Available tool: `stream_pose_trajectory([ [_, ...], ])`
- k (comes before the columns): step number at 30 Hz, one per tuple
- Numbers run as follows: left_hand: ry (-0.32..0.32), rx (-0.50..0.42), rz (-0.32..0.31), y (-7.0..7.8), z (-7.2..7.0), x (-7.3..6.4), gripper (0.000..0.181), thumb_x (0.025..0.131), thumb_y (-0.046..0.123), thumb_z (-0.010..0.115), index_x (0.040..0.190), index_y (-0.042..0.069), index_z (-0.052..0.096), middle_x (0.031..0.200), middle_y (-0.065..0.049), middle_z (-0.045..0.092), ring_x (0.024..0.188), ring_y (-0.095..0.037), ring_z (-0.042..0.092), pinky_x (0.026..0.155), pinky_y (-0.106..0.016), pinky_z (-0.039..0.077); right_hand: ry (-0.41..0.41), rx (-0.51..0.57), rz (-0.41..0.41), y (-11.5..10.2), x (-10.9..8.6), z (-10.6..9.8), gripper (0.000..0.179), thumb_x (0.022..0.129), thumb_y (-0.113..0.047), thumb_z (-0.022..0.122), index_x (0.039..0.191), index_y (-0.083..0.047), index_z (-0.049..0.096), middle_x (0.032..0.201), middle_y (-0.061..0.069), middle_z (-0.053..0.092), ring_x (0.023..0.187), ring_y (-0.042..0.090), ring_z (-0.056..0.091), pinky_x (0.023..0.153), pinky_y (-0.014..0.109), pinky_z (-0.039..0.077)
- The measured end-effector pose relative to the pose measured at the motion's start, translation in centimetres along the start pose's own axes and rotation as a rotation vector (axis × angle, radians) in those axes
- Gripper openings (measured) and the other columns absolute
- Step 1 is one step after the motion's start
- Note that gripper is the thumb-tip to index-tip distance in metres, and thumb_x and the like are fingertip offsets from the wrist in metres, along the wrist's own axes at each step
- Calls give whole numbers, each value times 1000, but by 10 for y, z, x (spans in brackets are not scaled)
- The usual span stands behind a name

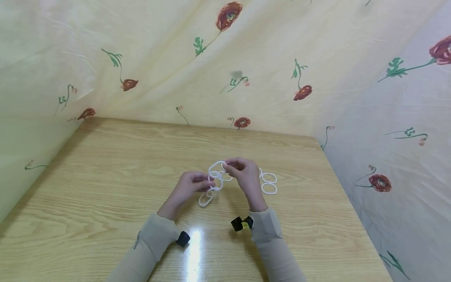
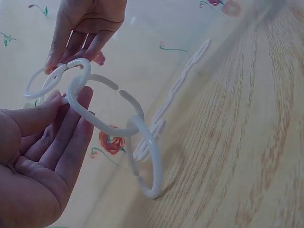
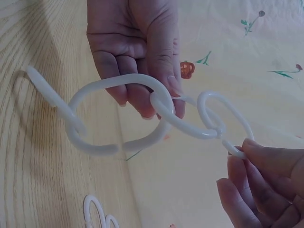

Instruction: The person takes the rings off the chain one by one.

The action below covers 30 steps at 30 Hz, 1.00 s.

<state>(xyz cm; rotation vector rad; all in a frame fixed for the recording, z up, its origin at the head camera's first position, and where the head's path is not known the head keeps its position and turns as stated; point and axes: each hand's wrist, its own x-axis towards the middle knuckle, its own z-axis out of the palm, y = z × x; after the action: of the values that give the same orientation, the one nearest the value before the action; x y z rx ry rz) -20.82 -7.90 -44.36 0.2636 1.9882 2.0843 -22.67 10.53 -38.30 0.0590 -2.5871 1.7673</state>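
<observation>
Several white plastic chain links, each an open-ended oval with a narrow gap, are hooked together between both hands above the table. My left hand point(image 1: 188, 185) pinches the chain near its middle with thumb and fingertips. A large link point(image 3: 111, 81) extends from that grip, and an end link point(image 2: 156, 168) hangs from it, low over the wood. My right hand point(image 1: 246, 176) pinches the link at the opposite end point(image 3: 232, 111) between thumb and forefinger, close to that link's gap. This end is raised higher and farther back than the left hand.
More white links point(image 1: 269, 194) lie on the wooden table point(image 1: 123, 156) just right of the right hand, lined up in the left wrist view as a row point(image 2: 178, 81). Flower-printed cloth point(image 1: 158, 78) stands behind the table and along both sides.
</observation>
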Motion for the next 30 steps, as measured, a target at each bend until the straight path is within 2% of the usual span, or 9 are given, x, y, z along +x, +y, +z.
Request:
stream_pose_trajectory([
  [3, 15, -25, 10, -1, 0, 0, 22, 87, -2, 59, 105, -14, 59, 95, -22, 67, 81, -16, 68, 74, -32, 56, -13, 4, -6, 2, 0, 0, 17, 81, -18, 72, 91, -5, 71, 84, 10, 69, 74, 22, 65, 67, 30, 56],
  [6, 39, -38, 6, 0, 1, 0, 22, 86, -2, 60, 104, -14, 59, 94, -22, 68, 80, -15, 68, 74, -31, 56, -22, 5, -10, 3, 0, 1, 16, 81, -17, 72, 91, -5, 71, 83, 10, 69, 71, 17, 64, 67, 30, 56],
  [10, 72, -36, -16, 1, 1, 0, 19, 86, -1, 61, 101, -12, 61, 93, -20, 68, 78, -15, 68, 73, -31, 56, -25, 2, -12, 3, 0, 1, 15, 81, -15, 72, 91, -4, 71, 83, 10, 69, 67, 11, 62, 67, 29, 56],
  [13, 89, -31, -29, 3, 1, 0, 18, 85, -1, 62, 100, -11, 62, 93, -19, 69, 77, -15, 68, 73, -31, 56, -29, -2, -15, 2, 0, 1, 14, 81, -14, 71, 91, -3, 71, 84, 10, 69, 67, 11, 63, 67, 28, 56],
  [23, 155, -54, -72, 5, 1, 1, 19, 84, 0, 63, 101, -9, 63, 91, -17, 69, 77, -15, 67, 74, -30, 56, -44, -11, -10, 1, 1, 1, 13, 82, -13, 70, 91, -3, 70, 86, 11, 69, 81, 33, 65, 67, 28, 57],
  [26, 161, -56, -79, 5, 1, 1, 21, 84, 1, 64, 102, -8, 63, 92, -17, 69, 78, -15, 67, 75, -30, 56, -42, -21, -15, 1, 1, 1, 13, 82, -12, 70, 91, -4, 70, 85, 10, 69, 80, 31, 65, 67, 28, 57],
  [30, 164, -60, -82, 5, 0, 1, 21, 84, 1, 64, 102, -9, 63, 92, -17, 69, 78, -15, 67, 74, -30, 56, -38, -42, -36, 2, 0, 1, 13, 81, -13, 71, 91, -4, 71, 85, 9, 69, 73, 20, 65, 65, 28, 56],
])
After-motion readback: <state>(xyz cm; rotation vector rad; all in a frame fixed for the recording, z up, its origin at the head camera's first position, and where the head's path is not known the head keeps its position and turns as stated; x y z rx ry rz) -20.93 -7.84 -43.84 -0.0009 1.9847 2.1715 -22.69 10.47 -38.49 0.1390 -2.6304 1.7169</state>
